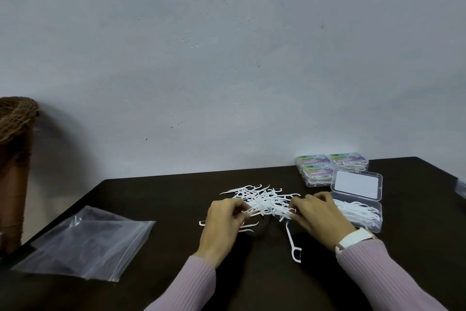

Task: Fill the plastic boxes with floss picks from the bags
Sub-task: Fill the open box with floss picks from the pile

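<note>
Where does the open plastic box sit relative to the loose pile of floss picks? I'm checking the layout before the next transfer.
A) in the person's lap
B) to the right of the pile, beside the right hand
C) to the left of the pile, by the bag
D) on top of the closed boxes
B: the open plastic box, lid up and partly filled, sits right of the pile of floss picks, next to the right hand.

A dark brown, almost black counter (252,273) is lying under a plain pale grey-blue wall (227,46) speckled with small dark marks. White floss picks (262,201) are showing bright against it. A clear bag (85,242) is shining greyish. The clear box (358,206) is showing a white panel in its lid. Three closed boxes (327,167) are carrying green, purple and pale blue labels. Ribbed mauve-pink sleeves (378,275) and a white watch strap (354,239) are showing. A brown woven basket (15,116) is sitting at left.
</note>
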Available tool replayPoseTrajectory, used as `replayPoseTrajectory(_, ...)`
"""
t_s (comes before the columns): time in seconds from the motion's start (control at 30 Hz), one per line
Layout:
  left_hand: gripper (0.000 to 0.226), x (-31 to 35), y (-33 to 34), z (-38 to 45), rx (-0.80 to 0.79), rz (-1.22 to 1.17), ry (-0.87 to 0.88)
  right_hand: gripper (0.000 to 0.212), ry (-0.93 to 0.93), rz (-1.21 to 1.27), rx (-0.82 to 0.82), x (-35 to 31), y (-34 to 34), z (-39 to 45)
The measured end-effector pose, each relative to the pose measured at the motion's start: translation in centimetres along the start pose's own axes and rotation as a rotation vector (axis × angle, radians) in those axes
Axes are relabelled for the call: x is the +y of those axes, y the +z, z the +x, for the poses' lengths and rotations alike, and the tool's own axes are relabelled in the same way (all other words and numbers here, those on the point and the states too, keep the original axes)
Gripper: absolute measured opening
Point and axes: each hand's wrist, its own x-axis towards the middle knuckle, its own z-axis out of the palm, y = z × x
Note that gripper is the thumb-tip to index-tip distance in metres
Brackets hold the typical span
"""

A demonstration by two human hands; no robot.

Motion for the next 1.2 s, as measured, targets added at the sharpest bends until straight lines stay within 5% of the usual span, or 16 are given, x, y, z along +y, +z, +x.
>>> replayPoseTrajectory(0.13, 0.006, 0.1, 0.1, 0.4, 0.026, -0.146, -0.048, 0.005, 0.075, 0.304, 0.037, 1.4, 0.1, 0.1)
replayPoseTrajectory(0.27, 0.006, 0.5, -0.1, 0.9, 0.064, -0.19, -0.046, 0.02, 0.169, 0.619, 0.122, 2.3, -0.9, -0.2)
replayPoseTrajectory(0.53, 0.007, 2.5, 1.7, 2.6, 0.064, -0.279, 0.013, 0.008, 0.375, 0.814, 0.151, 5.5, -2.5, -1.1)
replayPoseTrajectory(0.77, 0.008, 5.5, 5.6, 3.8, -0.041, -0.382, 0.044, 0.012, 0.55, 0.801, 0.203, 9.5, -3.1, -3.0)
replayPoseTrajectory(1.2, 0.01, 8.8, 11.4, 5.5, -0.184, -0.461, 0.125, 0.018, 0.64, 0.556, -0.003, 11.9, -2.9, -4.4)
